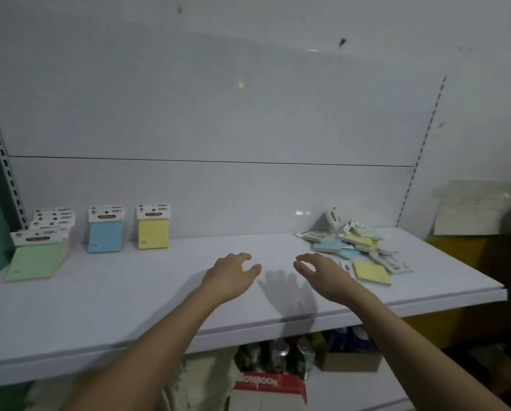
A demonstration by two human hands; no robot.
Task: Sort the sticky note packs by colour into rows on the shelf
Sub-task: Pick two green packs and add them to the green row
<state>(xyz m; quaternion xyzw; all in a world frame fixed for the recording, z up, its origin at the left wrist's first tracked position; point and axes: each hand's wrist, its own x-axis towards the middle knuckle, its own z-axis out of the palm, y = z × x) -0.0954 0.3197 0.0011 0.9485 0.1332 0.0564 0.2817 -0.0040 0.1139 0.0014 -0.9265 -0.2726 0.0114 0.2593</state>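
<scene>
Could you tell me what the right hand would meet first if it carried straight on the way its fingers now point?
Probably bare shelf between the hands; the right hand points leftward toward the left hand, though depth is unclear.

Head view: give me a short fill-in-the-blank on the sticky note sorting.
1. The longest row at the shelf's left end is ____.
2. Right of the blue pack stands a ____ pack.
3. The unsorted pile lies nearest the ____ hand.
4. Both hands, left and right, hold ____.

Answers: green; yellow; right; nothing
</scene>
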